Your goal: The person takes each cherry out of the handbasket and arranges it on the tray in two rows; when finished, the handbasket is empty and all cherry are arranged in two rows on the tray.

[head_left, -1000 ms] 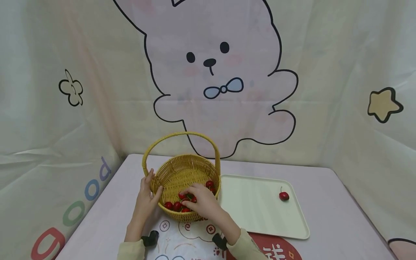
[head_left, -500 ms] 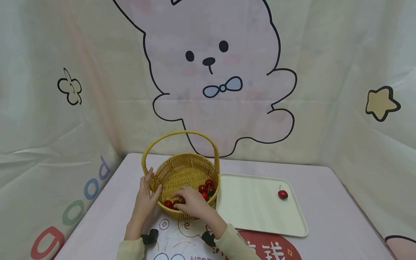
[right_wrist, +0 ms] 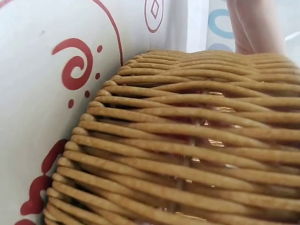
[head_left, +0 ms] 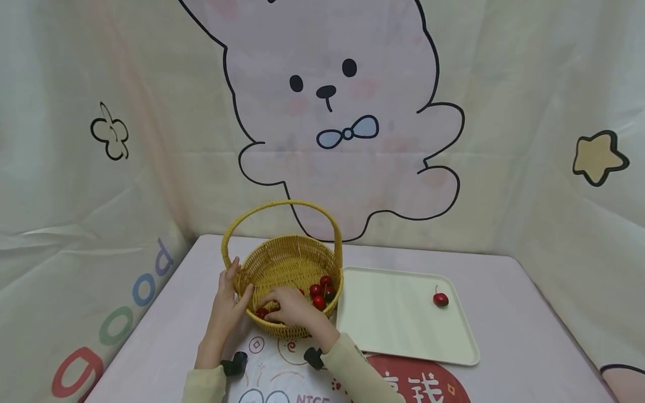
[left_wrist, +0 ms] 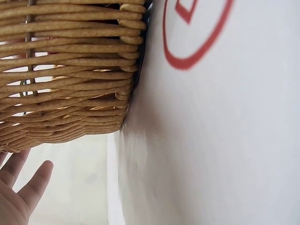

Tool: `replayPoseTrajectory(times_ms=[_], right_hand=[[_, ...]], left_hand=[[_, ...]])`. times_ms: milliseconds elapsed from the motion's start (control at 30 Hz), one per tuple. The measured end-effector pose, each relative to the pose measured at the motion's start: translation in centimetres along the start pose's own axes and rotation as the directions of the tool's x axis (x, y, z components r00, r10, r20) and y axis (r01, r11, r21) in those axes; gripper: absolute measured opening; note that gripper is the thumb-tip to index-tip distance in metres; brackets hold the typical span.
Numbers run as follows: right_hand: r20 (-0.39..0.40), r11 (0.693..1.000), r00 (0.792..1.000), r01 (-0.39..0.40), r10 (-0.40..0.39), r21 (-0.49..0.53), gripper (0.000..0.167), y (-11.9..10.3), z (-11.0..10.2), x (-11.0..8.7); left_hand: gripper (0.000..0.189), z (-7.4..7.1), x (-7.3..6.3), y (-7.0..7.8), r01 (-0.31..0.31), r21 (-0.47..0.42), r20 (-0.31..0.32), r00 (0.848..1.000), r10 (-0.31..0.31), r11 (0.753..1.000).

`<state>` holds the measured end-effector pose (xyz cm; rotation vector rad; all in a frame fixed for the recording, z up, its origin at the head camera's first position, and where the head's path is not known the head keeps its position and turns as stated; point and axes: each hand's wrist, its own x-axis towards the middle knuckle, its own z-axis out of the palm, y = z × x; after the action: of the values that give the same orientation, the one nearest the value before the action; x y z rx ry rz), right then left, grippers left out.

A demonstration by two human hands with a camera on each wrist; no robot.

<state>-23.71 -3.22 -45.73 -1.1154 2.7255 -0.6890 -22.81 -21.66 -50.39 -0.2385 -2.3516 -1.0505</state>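
A yellow woven basket [head_left: 289, 240] with a tall arched handle stands left of centre on the table. My left hand [head_left: 224, 310] rests against its left side, thumb at the rim and fingers spread near the handle's foot. In the left wrist view, straight fingers [left_wrist: 36, 185] show beside the weave. My right hand [head_left: 289, 308] reaches inside, fingers bent down over red cherries near the front left. One cherry [head_left: 261, 313] shows by its fingertips; whether it pinches any is hidden. Several more cherries [head_left: 319, 302] lie at the basket's right side.
Right of the basket lies a cream rectangular tray [head_left: 398, 313], with a single stemmed cherry [head_left: 440, 299] near its right edge. A printed cloth hangs behind and at both sides. The pale table cover [head_left: 509, 313] has red printing at the front.
My right hand has moved left inside the basket. Cherries formerly near its fingers now sit uncovered at the basket's right side. The left hand stays at the rim.
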Motion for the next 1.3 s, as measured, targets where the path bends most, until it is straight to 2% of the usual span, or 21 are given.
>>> replayPoseTrajectory(times_ms=[167, 500, 800, 1000, 1300], right_hand=[[0.027, 0.999, 0.999, 0.042, -0.042, -0.012, 0.028, 0.3, 0.1, 0.6], [0.064, 0.999, 0.998, -0.004, 0.001, 0.050, 0.029, 0.7, 0.3, 1.0], [0.069, 1.000, 0.998, -0.002, 0.003, -0.016, 0.029, 0.6, 0.6, 1.4], [0.036, 0.999, 0.999, -0.025, 0.024, 0.024, 0.028, 0.5, 0.4, 1.1], [-0.068, 0.998, 0.996, -0.052, 0.055, 0.037, 0.030, 0.2, -0.2, 1.0]], left_hand=[[0.079, 0.0, 0.0, 0.1, 0.008, 0.000, 0.003, 1.000, -0.008, 1.000], [0.078, 0.2, 0.0, 0.1, -0.005, 0.003, -0.006, 1.000, 0.005, 1.000], [0.080, 0.2, 0.0, -0.2, -0.005, 0.006, -0.005, 1.000, 0.005, 1.000], [0.079, 0.1, 0.0, 0.0, 0.005, 0.006, -0.005, 1.000, -0.005, 1.000], [0.080, 0.1, 0.0, 0.0, -0.018, 0.002, -0.018, 1.000, 0.018, 1.000]])
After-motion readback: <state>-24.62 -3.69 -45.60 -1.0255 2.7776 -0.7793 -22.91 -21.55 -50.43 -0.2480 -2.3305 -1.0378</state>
